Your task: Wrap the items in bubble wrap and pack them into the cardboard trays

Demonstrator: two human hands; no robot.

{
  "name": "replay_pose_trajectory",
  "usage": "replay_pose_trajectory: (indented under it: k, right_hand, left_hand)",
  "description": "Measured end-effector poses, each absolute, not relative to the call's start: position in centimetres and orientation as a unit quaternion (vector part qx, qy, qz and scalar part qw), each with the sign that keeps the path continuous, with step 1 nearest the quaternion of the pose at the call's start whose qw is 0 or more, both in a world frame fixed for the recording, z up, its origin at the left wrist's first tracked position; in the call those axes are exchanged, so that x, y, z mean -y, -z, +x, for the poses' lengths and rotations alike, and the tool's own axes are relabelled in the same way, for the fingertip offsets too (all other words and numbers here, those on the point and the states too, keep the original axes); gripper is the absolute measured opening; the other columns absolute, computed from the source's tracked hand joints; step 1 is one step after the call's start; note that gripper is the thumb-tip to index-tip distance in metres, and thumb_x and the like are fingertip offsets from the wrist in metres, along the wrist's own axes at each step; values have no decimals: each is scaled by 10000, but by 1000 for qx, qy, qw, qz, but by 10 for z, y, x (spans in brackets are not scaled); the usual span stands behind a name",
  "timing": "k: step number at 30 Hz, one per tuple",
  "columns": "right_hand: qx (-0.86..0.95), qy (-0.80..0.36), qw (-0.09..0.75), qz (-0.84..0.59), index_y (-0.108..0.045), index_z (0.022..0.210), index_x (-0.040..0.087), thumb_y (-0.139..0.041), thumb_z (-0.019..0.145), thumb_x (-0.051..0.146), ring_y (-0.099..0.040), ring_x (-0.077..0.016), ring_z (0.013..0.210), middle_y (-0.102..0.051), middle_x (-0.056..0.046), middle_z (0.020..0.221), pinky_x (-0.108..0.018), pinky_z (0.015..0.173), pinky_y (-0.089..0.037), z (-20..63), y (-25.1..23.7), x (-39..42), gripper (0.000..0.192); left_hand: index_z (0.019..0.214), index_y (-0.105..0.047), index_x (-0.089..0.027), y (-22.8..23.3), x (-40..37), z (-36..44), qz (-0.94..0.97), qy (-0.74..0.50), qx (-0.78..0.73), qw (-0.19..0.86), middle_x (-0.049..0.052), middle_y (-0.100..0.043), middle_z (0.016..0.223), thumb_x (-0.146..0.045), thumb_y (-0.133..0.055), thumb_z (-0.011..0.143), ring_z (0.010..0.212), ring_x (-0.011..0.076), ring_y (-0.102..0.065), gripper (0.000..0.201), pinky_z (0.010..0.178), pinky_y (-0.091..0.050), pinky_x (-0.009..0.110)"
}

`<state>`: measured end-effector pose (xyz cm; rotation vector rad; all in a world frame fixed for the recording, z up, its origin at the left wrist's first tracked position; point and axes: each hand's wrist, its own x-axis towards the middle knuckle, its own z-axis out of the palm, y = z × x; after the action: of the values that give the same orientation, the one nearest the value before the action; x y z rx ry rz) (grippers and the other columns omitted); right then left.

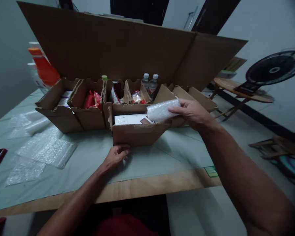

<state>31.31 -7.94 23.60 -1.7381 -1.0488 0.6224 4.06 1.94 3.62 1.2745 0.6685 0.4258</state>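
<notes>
My right hand (191, 113) grips a rolled bubble-wrap bundle (162, 110) and holds it over the right side of an open cardboard box (135, 133) near the table's front. A flat white item (129, 119) lies inside that box. My left hand (116, 155) rests on the table with its fingers against the box's lower front edge. Behind it stands a row of open cardboard boxes (71, 114) holding red packets (92, 100) and other wrapped goods.
Loose bubble-wrap sheets (46, 149) lie on the table's left half. A tall cardboard sheet (113, 49) stands behind the boxes, with two water bottles (149, 83) before it and an orange-capped bottle (43, 67) at left. A fan (275, 70) and wooden table (236, 87) stand at right.
</notes>
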Motion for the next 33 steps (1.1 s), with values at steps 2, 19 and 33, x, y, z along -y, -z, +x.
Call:
replay_pose_trajectory:
  k: [2, 19, 33]
  right_hand:
    - [421, -259, 453, -742, -683, 799, 184, -888, 648, 474, -654, -172, 711, -709, -52, 824, -279, 644, -549, 325, -237, 69, 386]
    - [487, 8, -125, -865, -730, 1056, 90, -638, 888, 308, -677, -307, 973, -735, -203, 1078, -304, 706, -419, 275, -260, 36, 291]
    - [474, -46, -137, -868, -763, 967, 207, -617, 867, 420, -675, -247, 861, -759, -83, 913, -278, 605, -340, 282, -254, 52, 277]
  left_hand:
    - [1051, -723, -99, -30, -18, 38, 580, -194, -299, 733, 142, -744, 922, -445, -812, 648, 775, 199, -659, 539, 651, -505, 308]
    - [1114, -740, -121, -15, -19, 33, 638, -165, -261, 706, 136, -750, 1016, -389, -717, 766, 908, 231, -672, 440, 751, -522, 330]
    - [1091, -750, -117, -19, -19, 33, 650, -165, -255, 697, 155, -759, 1026, -428, -713, 770, 922, 251, -678, 449, 743, -518, 334]
